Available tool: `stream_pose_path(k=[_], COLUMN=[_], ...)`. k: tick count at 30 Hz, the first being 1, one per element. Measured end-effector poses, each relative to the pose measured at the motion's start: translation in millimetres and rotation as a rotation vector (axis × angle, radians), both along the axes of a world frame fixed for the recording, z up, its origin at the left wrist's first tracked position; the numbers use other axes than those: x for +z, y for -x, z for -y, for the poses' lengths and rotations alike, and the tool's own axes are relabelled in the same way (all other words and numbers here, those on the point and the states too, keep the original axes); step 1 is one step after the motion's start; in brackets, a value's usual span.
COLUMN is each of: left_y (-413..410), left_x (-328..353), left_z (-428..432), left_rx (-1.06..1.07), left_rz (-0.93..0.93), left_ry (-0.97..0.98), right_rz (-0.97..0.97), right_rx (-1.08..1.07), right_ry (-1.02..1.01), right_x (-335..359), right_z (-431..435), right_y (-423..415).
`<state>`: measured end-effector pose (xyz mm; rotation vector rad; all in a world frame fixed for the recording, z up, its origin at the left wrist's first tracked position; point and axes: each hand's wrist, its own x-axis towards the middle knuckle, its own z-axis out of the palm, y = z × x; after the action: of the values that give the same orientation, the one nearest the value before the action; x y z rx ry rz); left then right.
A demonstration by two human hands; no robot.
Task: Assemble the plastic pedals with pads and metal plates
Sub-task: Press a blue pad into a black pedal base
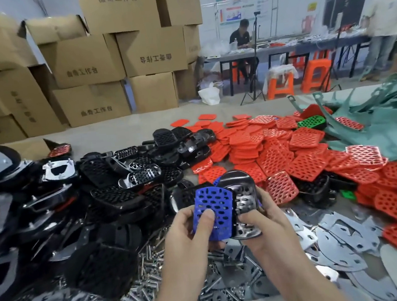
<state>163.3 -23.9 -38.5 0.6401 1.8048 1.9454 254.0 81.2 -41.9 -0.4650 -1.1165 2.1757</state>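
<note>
My left hand (188, 227) grips a blue perforated pad (213, 212), thumb on its face. My right hand (266, 219) grips a black plastic pedal (242, 192) with a shiny holed inner surface. The pad stands tilted against the pedal's left edge, partly covering it. Both are held above the table, in the lower middle of the head view. A heap of black pedals (112, 184) lies to the left. Red pads (290, 150) are piled to the right. Flat metal plates (337, 241) lie at the lower right.
Bolts (124, 293) are strewn under my arms. Teal sheeting (374, 127) covers the far right of the table. Cardboard boxes (85, 64) are stacked behind. Two people are at a far table (280, 48), with orange stools (281, 85) and a tripod nearby.
</note>
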Motion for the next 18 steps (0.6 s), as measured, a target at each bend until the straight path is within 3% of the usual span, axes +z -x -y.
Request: stream_pose_path(k=[18], left_y=[1.5], left_x=[-1.7], left_z=[-0.7], left_rx=[-0.059], left_rz=[-0.028], left_ry=[-0.026], right_rz=[0.009], right_rx=[-0.006], right_ry=[0.015], right_x=[-1.9], right_z=[0.5], right_y=[-0.2])
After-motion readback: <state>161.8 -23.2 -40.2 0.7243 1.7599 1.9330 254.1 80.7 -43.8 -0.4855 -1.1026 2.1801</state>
